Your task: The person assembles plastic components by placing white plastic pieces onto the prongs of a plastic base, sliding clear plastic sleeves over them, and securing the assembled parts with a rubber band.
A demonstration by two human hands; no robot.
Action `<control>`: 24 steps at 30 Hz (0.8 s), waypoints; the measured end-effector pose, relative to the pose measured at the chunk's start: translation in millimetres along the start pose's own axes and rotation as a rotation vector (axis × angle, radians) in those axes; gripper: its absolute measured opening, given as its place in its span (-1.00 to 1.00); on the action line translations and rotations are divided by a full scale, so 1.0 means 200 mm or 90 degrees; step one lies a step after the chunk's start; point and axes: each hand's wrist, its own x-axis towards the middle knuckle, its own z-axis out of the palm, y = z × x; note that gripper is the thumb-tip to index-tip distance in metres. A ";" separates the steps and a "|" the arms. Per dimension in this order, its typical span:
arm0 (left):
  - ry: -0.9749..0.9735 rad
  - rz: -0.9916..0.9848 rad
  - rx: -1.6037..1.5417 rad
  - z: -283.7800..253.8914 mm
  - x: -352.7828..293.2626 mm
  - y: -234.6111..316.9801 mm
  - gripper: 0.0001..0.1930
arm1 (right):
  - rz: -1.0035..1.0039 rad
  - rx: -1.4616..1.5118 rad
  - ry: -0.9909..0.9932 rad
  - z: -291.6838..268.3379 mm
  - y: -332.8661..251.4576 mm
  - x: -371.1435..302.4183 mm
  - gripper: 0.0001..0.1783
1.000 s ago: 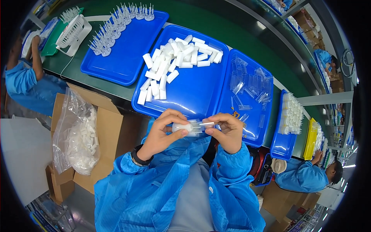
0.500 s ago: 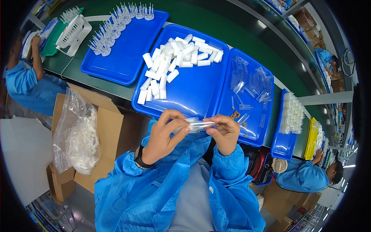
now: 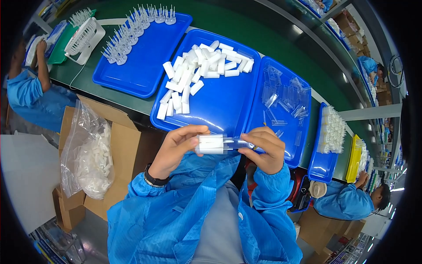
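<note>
In front of my body, my left hand [image 3: 169,152] is closed on clear plastic tubes with white cylindrical pieces [image 3: 212,144] side by side inside them. My right hand [image 3: 269,152] pinches the right end of a clear plastic piece [image 3: 236,143], which lines up with and appears to touch the left-hand bundle. How far one part sits inside the other I cannot tell. Just beyond my hands lies a blue tray [image 3: 215,103] with a heap of white cylinders [image 3: 193,66]. To its right, another blue tray [image 3: 259,103] holds loose clear tubes [image 3: 285,94].
At the far left, a blue tray [image 3: 140,81] carries rows of pronged clear parts [image 3: 127,37], beside a white fan [image 3: 84,39]. An open carton [image 3: 125,154] with a bag of white pieces [image 3: 94,154] stands at left. Co-workers sit on both sides.
Both hands have spread apart, the left one shifting left. White pieces in the clear tubes now show between them, and my right hand covers the brown bits in the right tray.
</note>
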 end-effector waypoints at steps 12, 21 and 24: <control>-0.188 -0.095 -0.433 -0.07 0.01 -0.27 -0.61 | -0.183 -0.070 -0.057 0.09 -0.04 0.07 -0.64; -0.180 -0.140 -0.252 -0.05 -0.02 -0.13 -0.62 | -0.070 0.042 -0.117 0.09 0.00 0.08 -0.68; -0.164 -0.127 -0.170 -0.05 -0.03 -0.10 -0.58 | 0.027 0.073 -0.090 0.01 0.02 0.02 -0.71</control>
